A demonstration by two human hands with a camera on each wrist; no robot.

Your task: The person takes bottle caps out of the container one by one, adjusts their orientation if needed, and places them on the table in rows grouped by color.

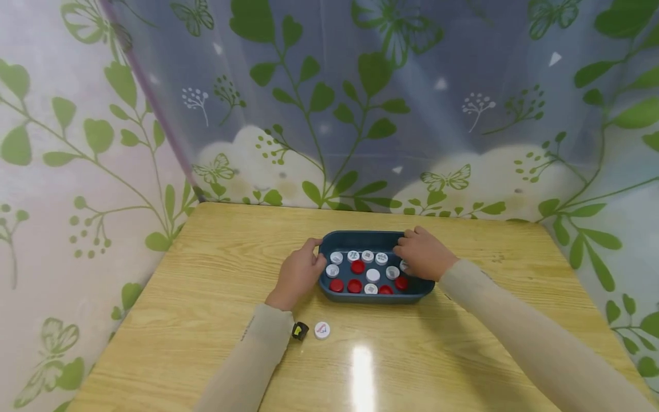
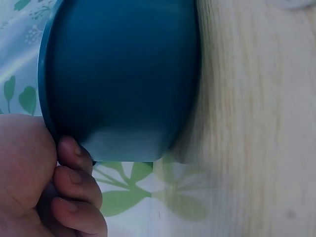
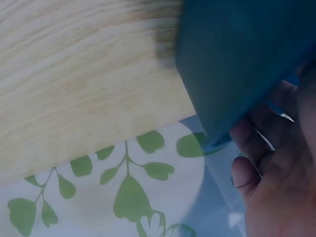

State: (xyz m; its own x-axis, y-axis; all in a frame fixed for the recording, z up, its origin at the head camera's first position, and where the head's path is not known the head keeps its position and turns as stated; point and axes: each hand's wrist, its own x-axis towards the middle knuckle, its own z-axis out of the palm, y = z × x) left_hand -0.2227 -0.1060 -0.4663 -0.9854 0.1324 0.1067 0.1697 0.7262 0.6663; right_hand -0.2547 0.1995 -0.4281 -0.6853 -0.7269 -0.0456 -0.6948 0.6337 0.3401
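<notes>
A dark blue, oblong tray (image 1: 355, 298) stands on the table, with several white bottle caps (image 1: 373, 276) and red bottle caps (image 1: 354, 285) inside. Printed marks show on many of the white ones. My left hand (image 1: 298, 276) grips the tray's left end; in the left wrist view its fingers (image 2: 79, 215) curl at the rim. At the opposite end my right hand (image 1: 424, 253) holds the rim, covering the far right corner. The right wrist view shows the fingers partly hidden behind the tray's wall (image 3: 237, 64). One printed white cap (image 1: 322, 330) lies outside, in front of the tray.
The wooden table (image 1: 216, 274) runs back to a curtain (image 1: 329, 103) with green leaves and butterflies. Similar cloth hangs at the left and right. A black band (image 1: 300, 331) sits at the left wrist. Glare marks the table's front middle.
</notes>
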